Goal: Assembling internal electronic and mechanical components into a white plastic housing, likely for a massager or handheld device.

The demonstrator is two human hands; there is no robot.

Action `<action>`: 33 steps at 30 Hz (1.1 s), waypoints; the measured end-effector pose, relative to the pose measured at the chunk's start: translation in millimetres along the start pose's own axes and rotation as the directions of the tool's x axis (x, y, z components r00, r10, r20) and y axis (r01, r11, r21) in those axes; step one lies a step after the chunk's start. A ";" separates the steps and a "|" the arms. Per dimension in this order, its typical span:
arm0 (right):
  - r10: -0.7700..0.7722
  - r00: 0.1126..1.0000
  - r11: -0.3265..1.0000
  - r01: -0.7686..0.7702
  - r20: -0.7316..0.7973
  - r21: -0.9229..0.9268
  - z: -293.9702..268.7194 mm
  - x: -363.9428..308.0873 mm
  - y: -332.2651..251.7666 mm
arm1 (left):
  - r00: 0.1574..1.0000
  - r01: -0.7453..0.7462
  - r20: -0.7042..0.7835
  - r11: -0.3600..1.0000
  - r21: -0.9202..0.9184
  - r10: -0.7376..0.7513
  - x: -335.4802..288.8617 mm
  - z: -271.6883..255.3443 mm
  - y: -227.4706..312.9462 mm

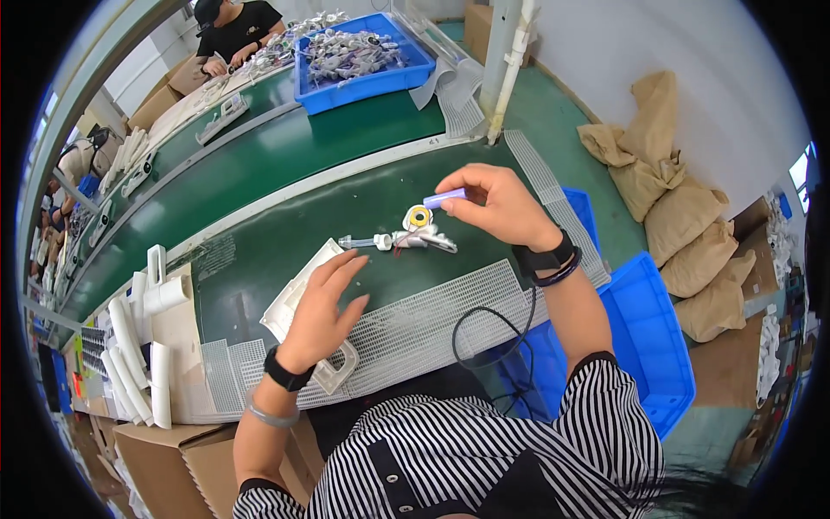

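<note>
While several curved white plastic pieces [138, 372] are lying grouped at the left end of the green-topped bench [259, 225], a co-worker in a black shirt and black cap [242, 19] is working over small parts beyond them, at the far upper left. Moving right, a long white plastic shell [284, 304] with a loop-shaped lower end is lying slanted on the bench, partly hidden under the left hand. The left hand [318, 310] is hanging open, fingers spread, gripping nothing visible; can't tell if it's touching the shell. Just right of its fingertips, a clear plastic tube [357, 242] with a white collar is lying flat. Farther back, a blue rectangular plastic tray [324, 101] is holding a heap of small white and grey parts. Next along the near bench, a white round piece with a yellow ring [418, 210] is sitting beside a small bundle of white parts and thin wires [432, 239]. A smooth purple cylinder [443, 199] is pointing left, close to the yellow ring. The right hand [501, 206] is pinching its right end between thumb and fingers. Past that, a blue plastic bin [644, 346] is standing beside the bench, and tan sacks [687, 223] are slumping by the wall.
</note>
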State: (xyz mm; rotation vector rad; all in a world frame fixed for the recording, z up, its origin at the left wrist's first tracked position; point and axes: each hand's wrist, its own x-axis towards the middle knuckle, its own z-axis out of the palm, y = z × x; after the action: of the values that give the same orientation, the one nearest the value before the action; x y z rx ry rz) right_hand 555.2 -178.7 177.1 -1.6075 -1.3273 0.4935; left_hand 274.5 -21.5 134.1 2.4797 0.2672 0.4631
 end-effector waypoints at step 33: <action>0.319 0.945 0.854 -0.320 0.074 0.409 109.1 -77.4 14.4 | 0.893 0.423 0.164 0.659 -0.622 -0.418 -21.6 -30.9 -0.3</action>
State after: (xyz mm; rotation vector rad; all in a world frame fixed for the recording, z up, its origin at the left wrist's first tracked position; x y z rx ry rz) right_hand 451.5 -203.5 95.0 -1.4621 -0.8745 0.9186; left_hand 242.8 -11.4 151.7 1.6603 0.5640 0.2774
